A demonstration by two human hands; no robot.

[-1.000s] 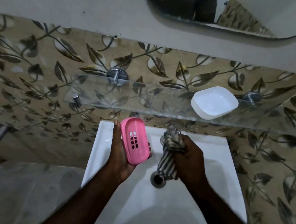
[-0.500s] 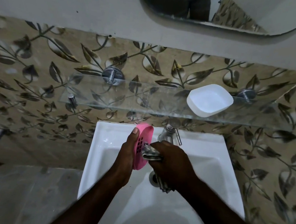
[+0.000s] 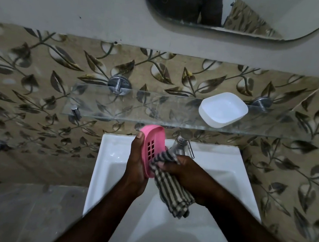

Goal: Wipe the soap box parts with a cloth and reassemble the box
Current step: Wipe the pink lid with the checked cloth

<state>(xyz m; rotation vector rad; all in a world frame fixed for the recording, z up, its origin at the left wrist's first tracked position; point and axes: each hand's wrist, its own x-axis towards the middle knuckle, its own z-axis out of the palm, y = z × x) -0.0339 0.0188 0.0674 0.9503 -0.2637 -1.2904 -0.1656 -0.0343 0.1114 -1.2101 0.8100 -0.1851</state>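
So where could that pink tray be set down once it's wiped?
The glass shelf is bare from its left end to the white dish. The sink is free right of the tap. Its middle is crowded: the left hand holds the pink tray, the right hand grips the cloth.

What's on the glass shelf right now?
Only the white dish sits on the shelf, near its right end, open side up, apparently empty. The glass beneath it is hidden.

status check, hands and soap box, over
Left hand holds pink slotted plastic soap tray over white sink. Right hand grips striped cloth against it. White plastic base sits apart on glass shelf. Nothing in the way.
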